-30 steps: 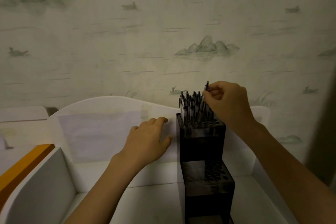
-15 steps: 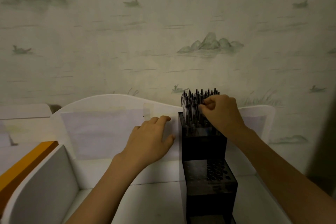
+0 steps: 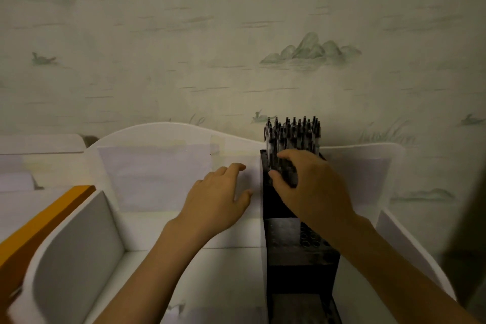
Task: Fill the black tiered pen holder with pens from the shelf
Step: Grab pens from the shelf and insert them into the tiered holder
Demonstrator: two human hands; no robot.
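The black tiered pen holder (image 3: 288, 258) stands upright at the right inside a white shelf compartment (image 3: 157, 265). Its top tier is packed with several dark pens (image 3: 292, 130) standing upright. The middle tier (image 3: 311, 241) shows empty round holes. My right hand (image 3: 315, 192) hovers in front of the top tier, with thumb and forefinger apart and curved beside the pens' lower ends; I see nothing held in it. My left hand (image 3: 218, 197) lies flat with spread fingers against the shelf's white back panel, just left of the holder.
The white back panel (image 3: 163, 131) has a curved top edge, and white side walls (image 3: 79, 239) close off the compartment on both sides. An orange board edge (image 3: 44, 221) runs at the far left. Patterned wallpaper (image 3: 236, 34) rises behind the shelf.
My right hand held a pen above the top tier, lowered it among the other pens, and has now dropped lower with its fingers apart. The left hand stayed in place.
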